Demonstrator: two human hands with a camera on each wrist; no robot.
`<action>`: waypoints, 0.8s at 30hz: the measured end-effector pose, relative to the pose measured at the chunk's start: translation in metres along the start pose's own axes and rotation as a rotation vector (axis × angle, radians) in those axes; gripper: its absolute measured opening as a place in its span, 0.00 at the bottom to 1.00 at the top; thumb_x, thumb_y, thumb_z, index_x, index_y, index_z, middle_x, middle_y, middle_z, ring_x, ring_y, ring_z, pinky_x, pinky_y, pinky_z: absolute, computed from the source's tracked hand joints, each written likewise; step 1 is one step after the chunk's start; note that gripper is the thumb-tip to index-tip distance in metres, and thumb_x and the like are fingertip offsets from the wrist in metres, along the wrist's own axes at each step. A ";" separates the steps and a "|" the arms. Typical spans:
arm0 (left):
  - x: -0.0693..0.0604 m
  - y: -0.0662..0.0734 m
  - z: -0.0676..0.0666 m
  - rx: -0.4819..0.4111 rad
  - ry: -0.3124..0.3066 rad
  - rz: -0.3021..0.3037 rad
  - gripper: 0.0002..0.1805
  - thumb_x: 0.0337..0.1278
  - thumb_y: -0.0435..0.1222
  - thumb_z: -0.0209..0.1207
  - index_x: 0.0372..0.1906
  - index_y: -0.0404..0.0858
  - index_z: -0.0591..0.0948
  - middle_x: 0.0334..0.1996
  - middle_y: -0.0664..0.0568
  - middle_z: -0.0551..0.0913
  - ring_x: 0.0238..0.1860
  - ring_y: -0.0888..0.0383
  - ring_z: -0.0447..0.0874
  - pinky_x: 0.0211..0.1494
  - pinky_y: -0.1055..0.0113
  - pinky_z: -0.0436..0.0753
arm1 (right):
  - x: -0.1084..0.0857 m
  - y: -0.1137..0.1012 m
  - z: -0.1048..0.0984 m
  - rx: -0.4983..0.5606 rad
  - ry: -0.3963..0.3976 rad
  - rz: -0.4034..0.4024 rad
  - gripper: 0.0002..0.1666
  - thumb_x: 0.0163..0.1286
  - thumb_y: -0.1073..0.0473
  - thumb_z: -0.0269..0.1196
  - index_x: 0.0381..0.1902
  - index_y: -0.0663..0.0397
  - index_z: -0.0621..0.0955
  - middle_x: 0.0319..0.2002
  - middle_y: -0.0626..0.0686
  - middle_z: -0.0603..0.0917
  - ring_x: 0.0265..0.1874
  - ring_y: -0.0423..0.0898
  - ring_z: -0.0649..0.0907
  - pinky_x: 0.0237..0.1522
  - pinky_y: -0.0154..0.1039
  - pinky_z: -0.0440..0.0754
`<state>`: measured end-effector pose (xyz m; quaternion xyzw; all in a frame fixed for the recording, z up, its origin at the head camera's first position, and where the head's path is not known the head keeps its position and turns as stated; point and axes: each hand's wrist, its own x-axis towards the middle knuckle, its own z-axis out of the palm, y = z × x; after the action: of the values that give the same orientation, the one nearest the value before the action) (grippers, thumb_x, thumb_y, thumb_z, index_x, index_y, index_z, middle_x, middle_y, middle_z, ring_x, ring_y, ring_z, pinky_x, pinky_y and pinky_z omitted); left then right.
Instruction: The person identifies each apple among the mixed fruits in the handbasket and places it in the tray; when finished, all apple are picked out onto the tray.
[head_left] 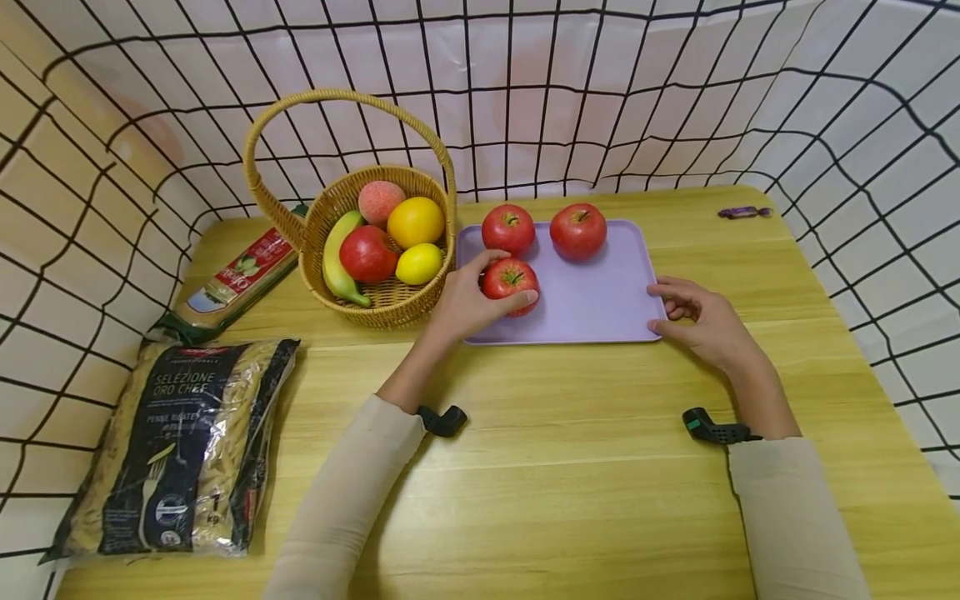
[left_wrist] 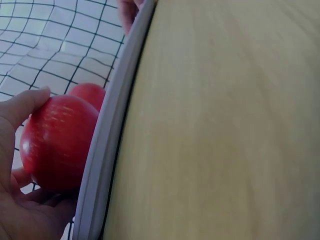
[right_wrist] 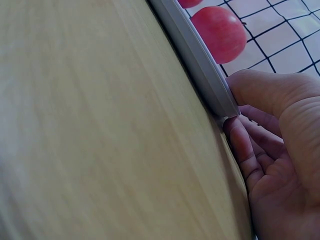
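A lilac tray lies on the table with three red apples on its left and back parts. My left hand holds the front-left apple, thumb on the near side and fingers round the far side. In the left wrist view that apple sits within the curve of the hand, close to the tray rim. A second apple is just behind it, and a third apple is to the right. At the tray's right edge, my right hand pinches the rim between thumb and fingers.
Left of the tray stands a wicker basket with a tall handle, containing a banana, a lemon and other fruit. A pasta bag and a long red-labelled package lie farther left. A purple wrapped candy is back right. Black-gridded white cloth encloses the table.
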<state>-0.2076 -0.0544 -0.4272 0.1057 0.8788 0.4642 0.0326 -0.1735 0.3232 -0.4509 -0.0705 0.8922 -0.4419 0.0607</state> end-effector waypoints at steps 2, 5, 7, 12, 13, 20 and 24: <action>0.000 -0.001 0.000 0.009 -0.005 -0.015 0.44 0.47 0.66 0.71 0.67 0.52 0.75 0.54 0.52 0.84 0.50 0.57 0.83 0.58 0.57 0.84 | 0.000 0.000 0.000 -0.004 0.001 0.001 0.29 0.68 0.61 0.71 0.67 0.56 0.80 0.75 0.57 0.69 0.44 0.42 0.73 0.42 0.20 0.71; 0.000 -0.001 0.000 0.025 -0.015 -0.026 0.44 0.47 0.67 0.70 0.68 0.52 0.74 0.54 0.51 0.84 0.50 0.56 0.83 0.57 0.57 0.84 | 0.000 0.001 0.000 -0.003 0.001 0.002 0.30 0.68 0.62 0.71 0.67 0.56 0.80 0.75 0.57 0.69 0.44 0.42 0.73 0.42 0.19 0.71; 0.000 -0.001 0.000 0.035 -0.026 -0.027 0.45 0.48 0.67 0.69 0.69 0.52 0.74 0.55 0.51 0.84 0.51 0.56 0.83 0.58 0.56 0.84 | 0.000 0.002 0.000 -0.004 0.003 0.003 0.30 0.68 0.62 0.71 0.67 0.56 0.80 0.75 0.57 0.69 0.44 0.42 0.73 0.42 0.19 0.71; -0.002 0.001 -0.003 0.044 -0.052 -0.033 0.50 0.46 0.68 0.70 0.73 0.53 0.70 0.60 0.50 0.82 0.55 0.54 0.82 0.62 0.54 0.82 | 0.001 0.004 0.001 -0.009 0.000 0.008 0.30 0.68 0.62 0.71 0.67 0.56 0.79 0.76 0.57 0.69 0.44 0.42 0.73 0.42 0.19 0.71; -0.004 0.002 -0.004 0.046 -0.056 -0.029 0.51 0.45 0.68 0.71 0.74 0.53 0.69 0.61 0.50 0.81 0.57 0.54 0.81 0.63 0.54 0.82 | 0.001 0.004 0.001 -0.009 -0.001 0.009 0.30 0.68 0.62 0.71 0.67 0.56 0.79 0.76 0.57 0.69 0.44 0.42 0.73 0.42 0.19 0.71; -0.014 0.014 -0.018 0.103 -0.064 0.035 0.55 0.43 0.69 0.72 0.76 0.50 0.67 0.66 0.50 0.79 0.62 0.54 0.78 0.68 0.53 0.78 | 0.000 0.003 0.001 0.000 0.002 0.000 0.30 0.68 0.62 0.71 0.67 0.56 0.79 0.76 0.57 0.69 0.44 0.42 0.73 0.42 0.19 0.71; -0.021 0.021 -0.030 0.097 -0.084 0.065 0.54 0.45 0.66 0.73 0.76 0.47 0.68 0.68 0.48 0.77 0.64 0.50 0.78 0.67 0.52 0.79 | 0.001 0.003 0.001 0.005 0.005 -0.003 0.30 0.68 0.62 0.71 0.67 0.56 0.79 0.75 0.57 0.69 0.43 0.41 0.73 0.42 0.19 0.71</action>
<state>-0.1885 -0.0716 -0.3935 0.1548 0.8943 0.4170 0.0492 -0.1741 0.3239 -0.4536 -0.0705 0.8912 -0.4444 0.0583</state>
